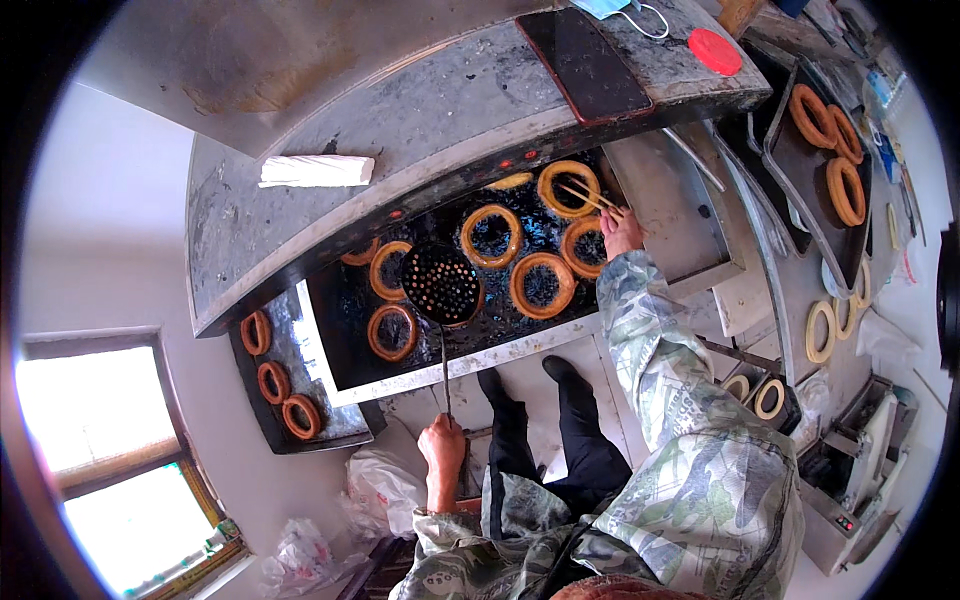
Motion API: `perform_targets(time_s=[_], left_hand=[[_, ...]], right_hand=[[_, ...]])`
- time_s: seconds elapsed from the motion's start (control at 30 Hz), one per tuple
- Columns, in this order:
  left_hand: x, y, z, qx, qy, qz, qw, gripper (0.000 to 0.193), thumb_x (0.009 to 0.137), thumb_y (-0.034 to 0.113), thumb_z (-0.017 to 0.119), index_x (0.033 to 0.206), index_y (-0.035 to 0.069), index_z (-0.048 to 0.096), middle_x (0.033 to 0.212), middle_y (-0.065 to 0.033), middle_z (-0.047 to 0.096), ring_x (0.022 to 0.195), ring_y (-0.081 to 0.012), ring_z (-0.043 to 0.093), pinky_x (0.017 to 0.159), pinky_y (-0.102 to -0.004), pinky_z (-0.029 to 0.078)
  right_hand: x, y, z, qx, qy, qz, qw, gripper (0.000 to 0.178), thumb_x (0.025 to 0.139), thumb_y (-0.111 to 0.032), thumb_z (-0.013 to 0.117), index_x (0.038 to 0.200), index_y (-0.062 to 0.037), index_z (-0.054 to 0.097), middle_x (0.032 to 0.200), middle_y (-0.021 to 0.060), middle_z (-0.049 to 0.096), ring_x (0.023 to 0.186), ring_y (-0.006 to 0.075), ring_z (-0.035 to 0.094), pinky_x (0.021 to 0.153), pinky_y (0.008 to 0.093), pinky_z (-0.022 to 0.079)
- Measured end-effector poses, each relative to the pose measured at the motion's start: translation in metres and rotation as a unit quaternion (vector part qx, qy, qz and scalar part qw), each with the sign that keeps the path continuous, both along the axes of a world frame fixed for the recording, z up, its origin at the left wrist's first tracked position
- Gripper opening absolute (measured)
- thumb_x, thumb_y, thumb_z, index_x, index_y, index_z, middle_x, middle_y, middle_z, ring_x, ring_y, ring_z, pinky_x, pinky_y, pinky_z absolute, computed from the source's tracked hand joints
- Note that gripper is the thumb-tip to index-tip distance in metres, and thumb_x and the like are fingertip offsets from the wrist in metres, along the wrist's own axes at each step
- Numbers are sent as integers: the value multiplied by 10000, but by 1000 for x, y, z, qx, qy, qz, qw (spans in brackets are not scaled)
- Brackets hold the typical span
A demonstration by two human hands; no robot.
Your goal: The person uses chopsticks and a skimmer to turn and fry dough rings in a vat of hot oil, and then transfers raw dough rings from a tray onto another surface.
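Observation:
My left hand (442, 447) is closed round the handle of a black perforated skimmer (441, 283), whose round head hangs over the oil in a deep rectangular fryer (470, 366). Part of a dough ring is hidden beneath that head. With my right hand (622, 232) I grip a pair of wooden chopsticks (590, 196), their tips at a golden dough ring (568, 188) near the fryer's far side. Several more rings float in the dark oil, among them a pale golden one (491, 237) and a browner one (392, 333).
Browned rings lie on a tray (338, 412) at the left and on a dark tray (790, 150) at the right. Pale raw rings (820, 332) sit further right. Along the far ledge are a white folded cloth (317, 171), a dark phone (585, 65) and a red lid (715, 51).

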State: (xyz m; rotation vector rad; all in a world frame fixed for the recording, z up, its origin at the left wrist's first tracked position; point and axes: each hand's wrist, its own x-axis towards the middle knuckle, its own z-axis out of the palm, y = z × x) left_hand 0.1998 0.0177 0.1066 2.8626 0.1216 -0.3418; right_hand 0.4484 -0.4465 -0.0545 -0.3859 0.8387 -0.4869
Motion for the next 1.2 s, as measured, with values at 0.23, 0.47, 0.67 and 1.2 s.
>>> perform_targets(time_s=[0.23, 0.47, 0.67, 1.2], left_hand=[[4, 10, 1, -12, -10, 19, 1000, 160, 799, 167, 576, 701, 41, 566, 672, -220, 614, 646, -434, 601, 605, -537, 471], [13, 24, -12, -9, 12, 27, 1000, 176, 821, 179, 576, 712, 41, 583, 677, -217, 616, 655, -433, 603, 606, -530, 473], [6, 26, -16, -29, -2, 22, 999, 191, 830, 181, 579, 711, 32, 575, 658, -214, 612, 635, -430, 603, 601, -533, 468], [-20, 20, -17, -94, -32, 93, 991, 127, 794, 156, 601, 742, 42, 584, 686, -219, 613, 667, -432, 602, 601, -517, 472]], right_hand=[[-53, -5, -20, 95, -50, 36, 994, 236, 929, -281, 488, 980, -73, 587, 973, 80, 660, 916, 276, 649, 770, 381, 510], [-80, -32, 10, -60, 116, 70, 989, 220, 928, -307, 483, 1007, -147, 612, 966, 51, 697, 886, 240, 688, 704, 348, 491], [-78, -27, 56, -278, 176, 86, 940, 329, 909, -334, 559, 1089, -63, 605, 982, 99, 693, 869, 250, 692, 697, 298, 491], [126, 111, 43, -382, 26, 176, 907, 251, 947, -176, 567, 1111, 13, 577, 919, 112, 684, 713, 204, 689, 534, 250, 516]])
